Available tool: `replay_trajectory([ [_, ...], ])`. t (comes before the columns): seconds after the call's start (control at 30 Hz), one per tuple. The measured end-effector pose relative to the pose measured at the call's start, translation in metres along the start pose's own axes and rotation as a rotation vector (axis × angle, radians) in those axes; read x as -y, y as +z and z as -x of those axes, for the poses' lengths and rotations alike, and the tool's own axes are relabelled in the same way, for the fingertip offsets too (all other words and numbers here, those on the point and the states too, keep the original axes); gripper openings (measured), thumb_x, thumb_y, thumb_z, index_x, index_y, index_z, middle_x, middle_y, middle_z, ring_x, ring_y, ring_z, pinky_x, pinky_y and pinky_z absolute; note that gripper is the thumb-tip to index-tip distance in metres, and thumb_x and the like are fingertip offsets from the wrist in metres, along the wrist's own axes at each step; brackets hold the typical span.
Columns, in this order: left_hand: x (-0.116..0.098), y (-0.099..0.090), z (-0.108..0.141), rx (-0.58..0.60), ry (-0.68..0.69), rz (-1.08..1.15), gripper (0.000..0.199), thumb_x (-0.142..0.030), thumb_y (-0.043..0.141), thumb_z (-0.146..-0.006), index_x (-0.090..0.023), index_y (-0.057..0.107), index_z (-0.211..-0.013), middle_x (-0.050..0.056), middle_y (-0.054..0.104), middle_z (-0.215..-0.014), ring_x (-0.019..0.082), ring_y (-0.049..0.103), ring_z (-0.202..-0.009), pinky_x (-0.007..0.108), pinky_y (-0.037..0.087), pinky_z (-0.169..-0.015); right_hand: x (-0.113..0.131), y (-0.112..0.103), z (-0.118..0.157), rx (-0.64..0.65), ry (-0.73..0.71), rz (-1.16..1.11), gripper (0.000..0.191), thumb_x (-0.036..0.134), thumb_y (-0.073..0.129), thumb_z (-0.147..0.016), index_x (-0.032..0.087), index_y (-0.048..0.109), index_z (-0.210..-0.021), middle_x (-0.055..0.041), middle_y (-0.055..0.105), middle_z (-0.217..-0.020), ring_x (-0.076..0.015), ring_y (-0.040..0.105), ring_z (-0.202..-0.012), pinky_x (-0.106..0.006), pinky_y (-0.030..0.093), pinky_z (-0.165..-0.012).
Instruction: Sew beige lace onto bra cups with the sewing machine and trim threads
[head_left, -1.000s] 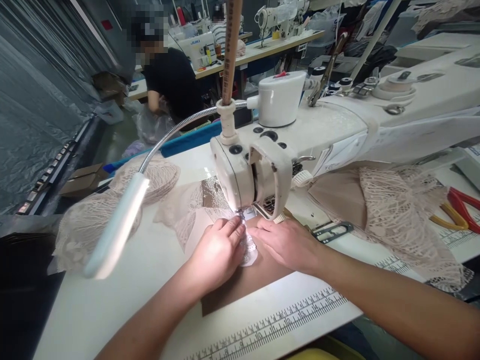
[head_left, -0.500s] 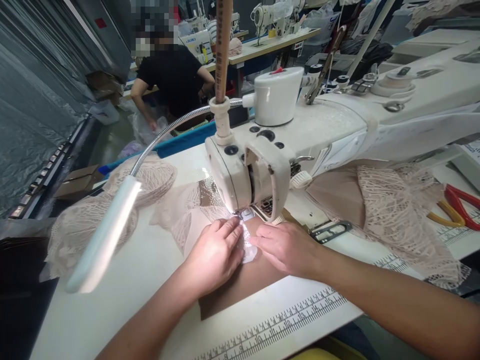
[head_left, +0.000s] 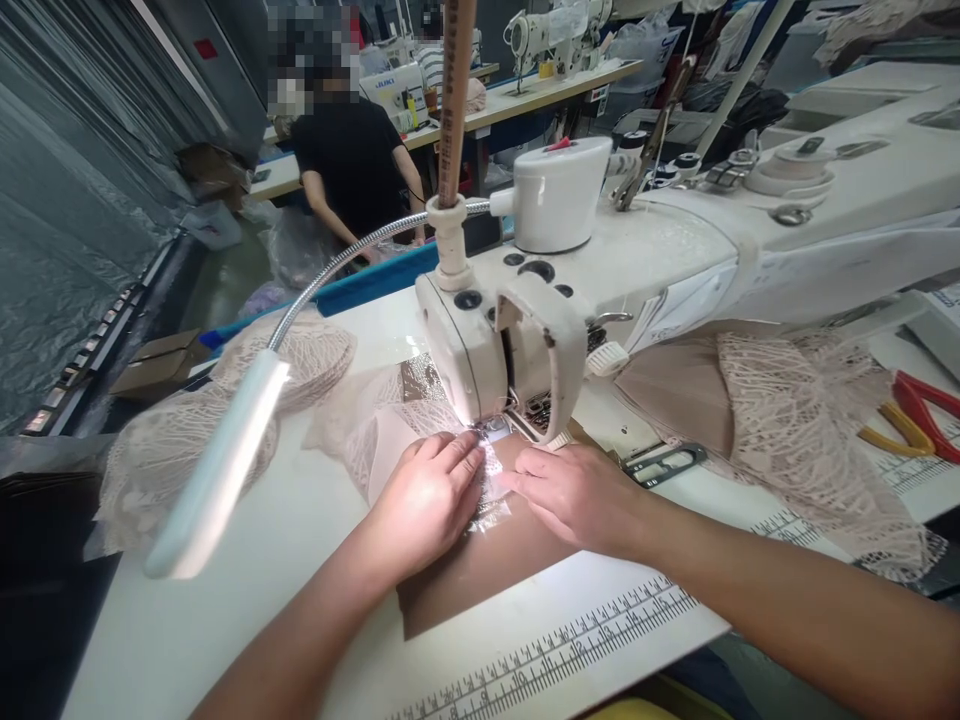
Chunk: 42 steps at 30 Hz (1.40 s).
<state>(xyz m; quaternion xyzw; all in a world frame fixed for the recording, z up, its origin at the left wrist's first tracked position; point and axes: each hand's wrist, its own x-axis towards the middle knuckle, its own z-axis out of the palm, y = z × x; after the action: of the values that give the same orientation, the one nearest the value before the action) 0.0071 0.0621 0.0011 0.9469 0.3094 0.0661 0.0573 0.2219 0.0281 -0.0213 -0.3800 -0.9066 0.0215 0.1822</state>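
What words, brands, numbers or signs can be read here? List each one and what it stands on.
"JUKI": white sewing machine in the background.
"8" to "15", in single steps: ruler scale in the foreground, larger figures.
Too small or blurred to read: the ruler's smaller figures; marks on the brown rod; print on the papers around the near sewing machine.
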Motion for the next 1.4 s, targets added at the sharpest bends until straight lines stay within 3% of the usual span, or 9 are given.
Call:
replay_trajectory([
  [0.57, 0.019, 0.006, 0.001, -0.069, -0.120, -0.096, 0.033, -0.022, 0.041, -0.091, -0.012, 0.057, -0.119, 0.016, 0.060, -0.118, 0.028, 0.053, -0.102, 0.044, 0.045, -0.088, 0.005, 0.001, -0.014, 0.043, 0.153, -0.022, 0.030, 0.013, 0.044, -0.087, 0.018, 0.066, -0.107, -0.0037, 0.062, -0.079, -0.0118, 0.047, -0.061, -0.025, 0.032, -0.056],
  [0.8, 0.024, 0.010, 0.008, -0.142, -0.179, -0.001, 0.042, -0.035, 0.047, -0.089, -0.010, 0.055, -0.122, 0.018, 0.056, -0.124, 0.031, 0.050, -0.112, 0.047, 0.040, -0.097, 0.003, 0.006, -0.014, 0.041, 0.145, -0.042, 0.032, 0.015, 0.044, -0.087, 0.019, 0.065, -0.112, -0.0044, 0.065, -0.083, -0.0149, 0.054, -0.069, -0.026, 0.037, -0.060],
  [0.93, 0.031, 0.015, 0.008, -0.221, -0.239, 0.125, 0.034, -0.026, 0.047, -0.088, -0.012, 0.061, -0.116, 0.015, 0.058, -0.126, 0.030, 0.052, -0.112, 0.047, 0.041, -0.097, 0.007, -0.007, -0.014, 0.074, 0.137, -0.066, 0.034, 0.014, 0.042, -0.087, 0.018, 0.061, -0.116, -0.0058, 0.066, -0.090, -0.0182, 0.059, -0.081, -0.029, 0.044, -0.070],
  [1.07, 0.030, 0.004, 0.021, -0.239, -0.303, 0.187, 0.026, -0.013, 0.047, -0.084, -0.013, 0.068, -0.099, 0.013, 0.066, -0.114, 0.026, 0.059, -0.103, 0.042, 0.048, -0.090, 0.005, -0.040, 0.009, 0.148, 0.164, -0.067, 0.034, 0.016, 0.039, -0.088, 0.021, 0.062, -0.113, -0.0065, 0.066, -0.096, -0.0182, 0.062, -0.080, -0.028, 0.049, -0.064],
  [1.17, 0.011, -0.014, 0.040, -0.138, -0.218, 0.324, 0.021, -0.011, 0.049, -0.083, -0.018, 0.068, -0.088, 0.007, 0.067, -0.112, 0.021, 0.059, -0.105, 0.033, 0.050, -0.090, -0.012, -0.055, 0.044, 0.176, 0.184, 0.040, 0.037, 0.014, 0.040, -0.083, 0.019, 0.062, -0.112, -0.0086, 0.067, -0.100, -0.0208, 0.065, -0.081, -0.031, 0.052, -0.063],
  [1.3, -0.024, -0.031, 0.063, 0.107, 0.020, 0.630, 0.023, -0.015, 0.054, -0.083, -0.020, 0.067, -0.101, 0.007, 0.059, -0.126, 0.022, 0.050, -0.121, 0.036, 0.040, -0.104, -0.042, -0.053, 0.087, 0.100, 0.167, 0.235, 0.041, 0.010, 0.042, -0.074, 0.015, 0.066, -0.107, -0.0139, 0.067, -0.107, -0.0289, 0.064, -0.094, -0.040, 0.053, -0.076],
  [1.4, -0.032, -0.037, 0.067, 0.098, 0.003, 0.719, 0.034, -0.021, 0.060, -0.081, -0.021, 0.063, -0.114, 0.010, 0.056, -0.130, 0.024, 0.050, -0.121, 0.038, 0.039, -0.105, -0.051, -0.048, 0.096, 0.180, 0.143, 0.255, 0.040, 0.008, 0.042, -0.075, 0.014, 0.067, -0.106, -0.0131, 0.068, -0.102, -0.0282, 0.065, -0.087, -0.041, 0.054, -0.073],
])
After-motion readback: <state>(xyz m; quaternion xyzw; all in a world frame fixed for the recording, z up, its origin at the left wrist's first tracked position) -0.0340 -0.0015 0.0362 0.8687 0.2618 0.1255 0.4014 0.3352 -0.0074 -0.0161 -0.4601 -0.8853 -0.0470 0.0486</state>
